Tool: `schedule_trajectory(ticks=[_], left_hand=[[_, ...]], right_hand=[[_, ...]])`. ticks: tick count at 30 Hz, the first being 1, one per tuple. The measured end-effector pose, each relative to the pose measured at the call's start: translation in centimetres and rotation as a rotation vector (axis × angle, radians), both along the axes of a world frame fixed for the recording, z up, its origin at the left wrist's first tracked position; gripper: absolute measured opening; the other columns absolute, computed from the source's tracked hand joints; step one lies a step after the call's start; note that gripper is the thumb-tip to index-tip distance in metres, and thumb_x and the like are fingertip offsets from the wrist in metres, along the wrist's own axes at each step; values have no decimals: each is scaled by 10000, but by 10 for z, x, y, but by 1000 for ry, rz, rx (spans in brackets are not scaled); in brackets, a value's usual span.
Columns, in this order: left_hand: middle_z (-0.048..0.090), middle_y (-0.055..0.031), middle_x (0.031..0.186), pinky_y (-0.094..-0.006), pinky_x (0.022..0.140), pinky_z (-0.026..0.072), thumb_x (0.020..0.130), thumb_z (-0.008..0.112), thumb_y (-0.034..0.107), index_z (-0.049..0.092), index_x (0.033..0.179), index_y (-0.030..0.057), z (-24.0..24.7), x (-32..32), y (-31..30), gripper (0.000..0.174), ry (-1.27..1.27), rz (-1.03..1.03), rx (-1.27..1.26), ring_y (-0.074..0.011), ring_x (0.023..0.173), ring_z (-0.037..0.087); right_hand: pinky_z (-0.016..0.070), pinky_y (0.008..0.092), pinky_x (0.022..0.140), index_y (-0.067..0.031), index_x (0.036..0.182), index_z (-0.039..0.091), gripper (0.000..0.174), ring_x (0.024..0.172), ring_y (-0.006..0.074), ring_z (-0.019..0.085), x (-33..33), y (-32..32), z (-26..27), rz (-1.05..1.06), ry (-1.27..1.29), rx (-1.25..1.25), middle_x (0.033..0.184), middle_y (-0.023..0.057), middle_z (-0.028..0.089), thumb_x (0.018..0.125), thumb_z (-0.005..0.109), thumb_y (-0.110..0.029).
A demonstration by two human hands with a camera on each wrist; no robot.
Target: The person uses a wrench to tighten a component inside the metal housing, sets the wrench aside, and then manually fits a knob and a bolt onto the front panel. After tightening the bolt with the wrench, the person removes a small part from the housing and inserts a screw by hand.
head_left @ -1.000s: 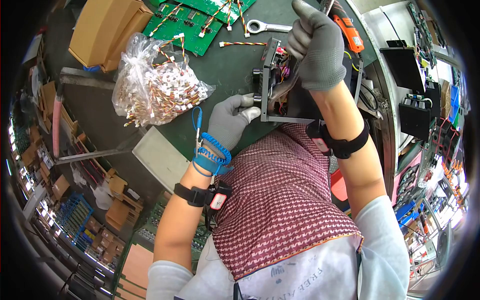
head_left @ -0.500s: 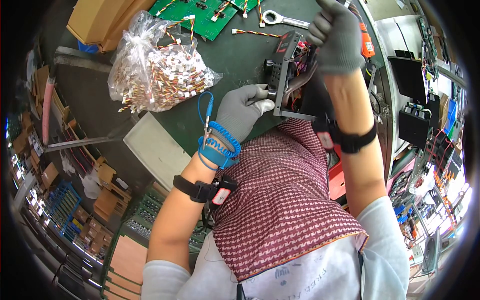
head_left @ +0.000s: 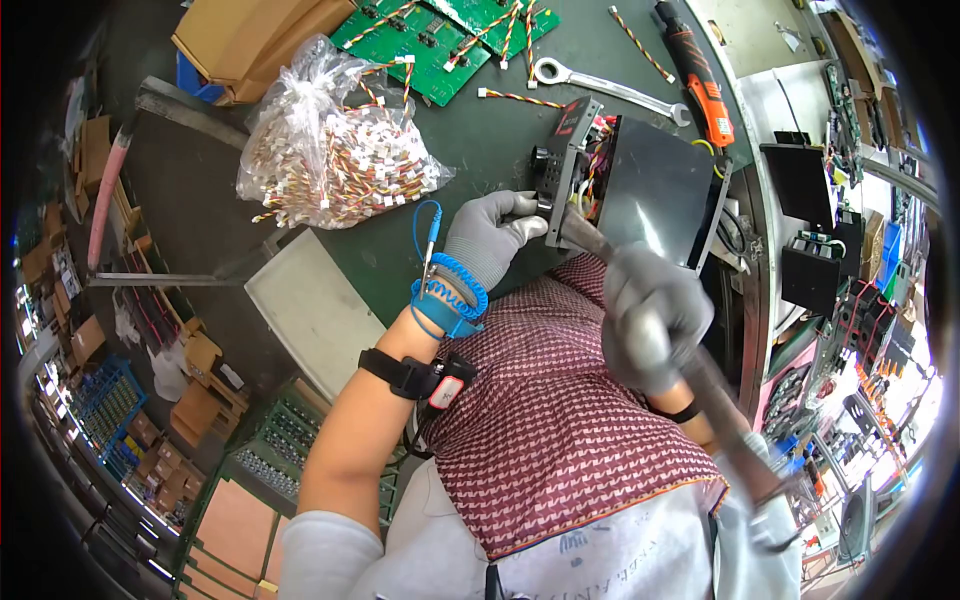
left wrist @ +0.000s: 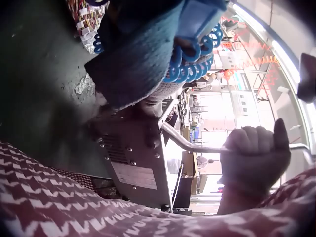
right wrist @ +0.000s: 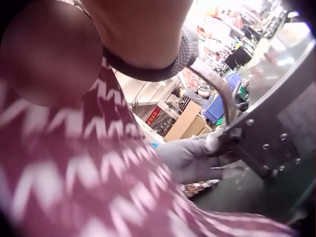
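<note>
My gloved left hand (head_left: 487, 240) pinches a small round black part on the front panel (head_left: 566, 160) of a black metal electronics box (head_left: 655, 190). The box stands with its top open along the panel side, coloured wires (head_left: 600, 160) showing inside. In the right wrist view the left hand (right wrist: 190, 158) sits at the corner of the box. My gloved right hand (head_left: 655, 315) grips a long, bent metal wrench (head_left: 735, 430). One end of the wrench reaches into the box behind the front panel; the other sticks out toward my body. In the left wrist view the right fist (left wrist: 254, 158) wraps the shaft.
A clear bag of white-ended cables (head_left: 340, 165) lies left of the box. Green circuit boards (head_left: 430, 50), a combination wrench (head_left: 610, 85) and an orange power screwdriver (head_left: 705, 90) lie behind it. A cardboard box (head_left: 250, 40) stands at the far left.
My right hand has swung the wrench's free end down from beyond the box toward my body. The left hand stays at the front panel.
</note>
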State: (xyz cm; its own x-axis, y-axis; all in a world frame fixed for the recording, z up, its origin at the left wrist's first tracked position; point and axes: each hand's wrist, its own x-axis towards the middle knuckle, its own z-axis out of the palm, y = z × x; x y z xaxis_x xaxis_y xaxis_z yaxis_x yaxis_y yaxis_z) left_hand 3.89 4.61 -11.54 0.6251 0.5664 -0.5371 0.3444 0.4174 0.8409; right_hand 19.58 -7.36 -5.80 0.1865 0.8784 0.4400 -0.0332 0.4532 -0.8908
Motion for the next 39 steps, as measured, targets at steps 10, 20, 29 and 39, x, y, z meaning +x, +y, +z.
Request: schedule_trajectory(ticks=[10, 20, 29, 39], left_hand=[[664, -58, 1021, -261, 854, 480, 863, 668, 51, 644, 1057, -46, -4, 0, -5, 219, 11, -45, 75, -105, 923, 585], [628, -116, 1174, -270, 894, 485, 859, 647, -8, 605, 1148, -72, 6, 2, -6, 299, 11, 6, -7, -134, 999, 590], [649, -59, 1023, -244, 834, 488, 852, 669, 24, 620, 1111, -49, 12, 2, -4, 273, 49, 19, -29, -107, 912, 592], [639, -111, 1122, -274, 885, 494, 847, 657, -11, 609, 1090, -71, 4, 5, -5, 255, -13, 67, -94, -147, 985, 608]], right_hand=[[173, 235, 411, -125, 710, 461, 291, 420, 62, 186, 43, 65, 55, -452, 631, -448, 498, -70, 217, 984, 462, -225], [288, 250, 405, -74, 676, 509, 260, 407, 93, 383, 56, 84, 72, -407, 751, -675, 492, -22, 400, 921, 553, -148], [259, 253, 391, -118, 595, 465, 338, 392, 89, 336, 61, 100, 14, -441, 838, -614, 480, -36, 357, 917, 559, -153], [169, 243, 379, -208, 615, 350, 358, 383, 72, 218, 75, 129, -7, -376, 931, -750, 485, -79, 267, 891, 572, -158]])
